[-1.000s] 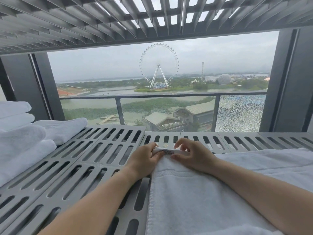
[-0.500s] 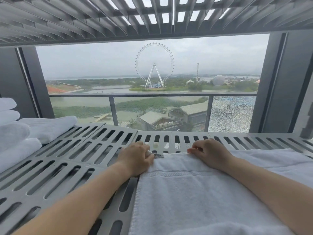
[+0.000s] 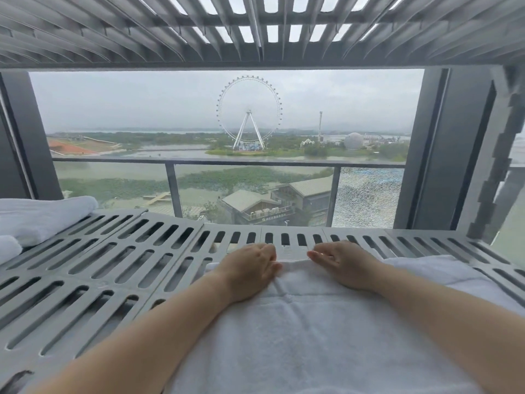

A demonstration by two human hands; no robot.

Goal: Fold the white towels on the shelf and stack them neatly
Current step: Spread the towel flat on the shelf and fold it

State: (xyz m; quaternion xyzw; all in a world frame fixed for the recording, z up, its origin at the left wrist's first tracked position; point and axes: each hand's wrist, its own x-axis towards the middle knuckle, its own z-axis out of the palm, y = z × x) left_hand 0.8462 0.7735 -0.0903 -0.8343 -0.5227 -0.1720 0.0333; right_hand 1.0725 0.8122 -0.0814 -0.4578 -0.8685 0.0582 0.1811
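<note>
A white towel [image 3: 298, 336] lies spread on the grey slatted shelf [image 3: 113, 268], running from its far edge at mid-shelf towards me and off to the right. My left hand [image 3: 250, 268] sits at the towel's far edge with its fingers curled down over the hem. My right hand [image 3: 341, 263] rests on the same edge a little to the right, fingers fairly straight and pointing left. A small gap separates the two hands. Folded white towels [image 3: 39, 214] lie at the far left of the shelf.
Another rolled towel end [image 3: 8, 248] shows at the left border. A second slatted shelf [image 3: 255, 29] hangs low overhead. Beyond the shelf's back edge are a glass balcony railing [image 3: 227, 162] and dark window posts [image 3: 443, 149].
My hands held a small label together at the towel's far edge, then slid apart along the hem. The view has shifted right, so most of the left towel stack has left the frame.
</note>
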